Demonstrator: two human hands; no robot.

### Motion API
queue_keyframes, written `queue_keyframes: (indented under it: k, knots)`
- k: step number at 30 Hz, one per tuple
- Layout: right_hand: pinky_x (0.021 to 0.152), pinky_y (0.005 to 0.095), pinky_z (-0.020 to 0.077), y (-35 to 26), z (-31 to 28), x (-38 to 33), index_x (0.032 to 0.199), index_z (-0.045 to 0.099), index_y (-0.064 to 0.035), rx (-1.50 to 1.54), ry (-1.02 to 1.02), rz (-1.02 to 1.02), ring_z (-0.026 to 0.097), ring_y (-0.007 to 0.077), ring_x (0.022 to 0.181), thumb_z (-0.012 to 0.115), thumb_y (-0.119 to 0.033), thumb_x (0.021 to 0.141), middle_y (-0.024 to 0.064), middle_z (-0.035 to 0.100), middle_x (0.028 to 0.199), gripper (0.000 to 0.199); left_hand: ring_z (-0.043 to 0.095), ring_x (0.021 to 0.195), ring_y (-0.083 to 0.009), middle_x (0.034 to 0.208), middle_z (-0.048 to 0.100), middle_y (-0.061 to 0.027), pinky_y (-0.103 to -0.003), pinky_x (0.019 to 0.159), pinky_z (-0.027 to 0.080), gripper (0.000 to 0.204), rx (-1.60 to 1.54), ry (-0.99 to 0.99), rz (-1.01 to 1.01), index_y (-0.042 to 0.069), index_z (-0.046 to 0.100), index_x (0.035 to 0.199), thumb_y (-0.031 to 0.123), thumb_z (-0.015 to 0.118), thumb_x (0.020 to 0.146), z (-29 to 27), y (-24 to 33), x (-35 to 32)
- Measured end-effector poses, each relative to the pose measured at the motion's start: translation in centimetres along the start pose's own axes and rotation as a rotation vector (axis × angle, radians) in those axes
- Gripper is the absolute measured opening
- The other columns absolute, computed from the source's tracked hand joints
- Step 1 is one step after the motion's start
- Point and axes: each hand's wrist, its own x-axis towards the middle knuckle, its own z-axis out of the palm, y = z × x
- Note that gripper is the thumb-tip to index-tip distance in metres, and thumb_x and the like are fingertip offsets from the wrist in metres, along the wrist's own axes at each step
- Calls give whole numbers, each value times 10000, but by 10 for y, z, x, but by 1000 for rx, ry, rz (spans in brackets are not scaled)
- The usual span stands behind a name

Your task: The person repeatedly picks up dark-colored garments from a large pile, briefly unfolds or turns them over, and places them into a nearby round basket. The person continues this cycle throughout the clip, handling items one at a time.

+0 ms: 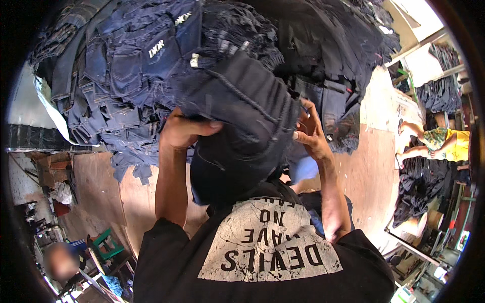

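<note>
A dark navy denim garment (237, 126) is bunched up in front of my chest, its thick stitched seams and folds facing up. My left hand (189, 130) grips its left side, thumb lying over the cloth and the other fingers hidden beneath. At the garment's right edge is my right hand (314, 132), fingers curled and the thumb tip close against the cloth. Something small and dark shows between those fingers, too small to name. The lower part of the garment hangs down toward my lap.
A big heap of dark jeans (126, 76) lies just beyond my hands, with black garments (323, 40) piled at its right. Wooden boards (374, 177) show around it. To the right, a person in a yellow top (457, 145) is beside more dark clothes (422, 187). Another person (61, 260) appears lower left.
</note>
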Motion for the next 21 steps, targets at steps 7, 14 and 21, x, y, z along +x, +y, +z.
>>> queue_keyframes:
  k: [7,14,21]
  knots:
    - [1146,430,445,59,-26,-36,1536,426,-49,438,174,404,538,272,1376,817,-210,875,135,549,1507,785,696,1119,-262,1204,745,-111,-416,1090,497,484,-225,147,-28,6,697,1281,-29,800,809,65,-77,28]
    - [789,294,556,-25,-92,-95,1221,694,-52,-67,522,168,685,124,895,781,-204,978,23,740,1050,300,703,1019,-217,1209,728,-102,-364,945,559,489,456,503,-220,2,631,1320,215,823,924,10,-112,26]
    - [1000,458,532,79,-148,-16,1462,528,-7,-838,628,426,686,385,1180,809,-519,898,255,686,1313,811,561,1309,-385,1470,556,-244,-480,1144,413,723,1145,686,-38,26,505,1486,204,825,863,-69,-282,67]
